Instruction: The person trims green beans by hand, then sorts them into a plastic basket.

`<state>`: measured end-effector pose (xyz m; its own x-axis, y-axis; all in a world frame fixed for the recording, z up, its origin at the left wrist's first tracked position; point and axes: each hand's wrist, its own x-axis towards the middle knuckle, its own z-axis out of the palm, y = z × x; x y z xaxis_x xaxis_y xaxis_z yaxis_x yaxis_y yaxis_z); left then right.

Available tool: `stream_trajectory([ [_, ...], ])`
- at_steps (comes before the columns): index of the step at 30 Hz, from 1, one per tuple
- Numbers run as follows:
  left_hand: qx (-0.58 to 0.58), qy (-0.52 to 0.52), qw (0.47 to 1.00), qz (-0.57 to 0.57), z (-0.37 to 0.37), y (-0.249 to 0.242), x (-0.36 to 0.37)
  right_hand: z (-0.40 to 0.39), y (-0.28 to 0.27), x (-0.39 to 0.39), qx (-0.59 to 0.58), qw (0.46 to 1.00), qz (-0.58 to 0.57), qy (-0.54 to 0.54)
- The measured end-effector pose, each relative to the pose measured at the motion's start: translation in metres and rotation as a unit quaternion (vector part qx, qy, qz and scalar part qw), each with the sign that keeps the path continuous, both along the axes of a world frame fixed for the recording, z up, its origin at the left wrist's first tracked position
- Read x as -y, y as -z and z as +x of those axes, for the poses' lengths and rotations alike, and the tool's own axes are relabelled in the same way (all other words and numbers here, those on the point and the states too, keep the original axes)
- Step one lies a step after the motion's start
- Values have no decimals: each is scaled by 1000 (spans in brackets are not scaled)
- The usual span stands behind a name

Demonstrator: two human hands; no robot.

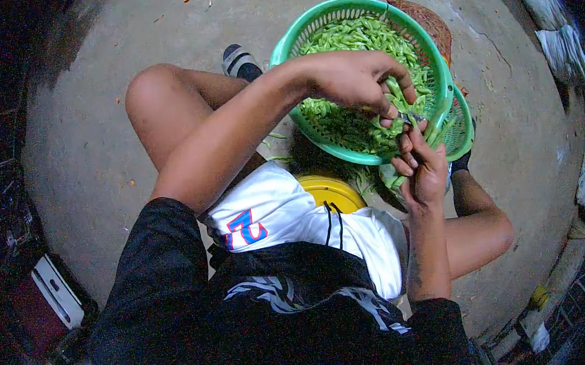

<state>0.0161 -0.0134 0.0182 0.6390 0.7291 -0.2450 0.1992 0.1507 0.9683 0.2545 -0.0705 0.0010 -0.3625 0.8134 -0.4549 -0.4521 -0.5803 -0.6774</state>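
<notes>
My left hand [356,79] reaches across over the basket with its fingers closed on a small knife, and the short metal blade [408,117] shows just past the fingertips. Palm up at the basket's near right rim, my right hand [424,164] is curled around a bunch of green beans [436,134]. The beans' upper ends meet the blade between the two hands. Below my left hand, the round green plastic basket [367,156] holds a heap of thin cut green pieces [363,37]. My fingers hide most of the knife's handle.
A second green basket [465,132] shows under the right rim. Behind the main basket is a reddish-brown mesh sack [424,18]. A yellow round lid or stool [331,191] is between my legs. Pale sacks [563,54] lie along the right wall, and bits of scrap dot the concrete floor [96,165].
</notes>
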Motion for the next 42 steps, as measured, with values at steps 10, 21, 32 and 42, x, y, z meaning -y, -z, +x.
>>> stream_trajectory([
  [10,31,58,998,-9,4,-9,3,4,7,2,6,1000,10,10],
  [21,88,51,994,-36,3,-3,3,6,7,1,-15,1000,16,-12],
  [32,-101,-108,980,133,-18,-2,-10,-6,-13,-3,-17,998,-7,-58],
  [42,19,-44,990,135,-8,-1,-4,-2,-9,-4,-70,984,-3,-165],
])
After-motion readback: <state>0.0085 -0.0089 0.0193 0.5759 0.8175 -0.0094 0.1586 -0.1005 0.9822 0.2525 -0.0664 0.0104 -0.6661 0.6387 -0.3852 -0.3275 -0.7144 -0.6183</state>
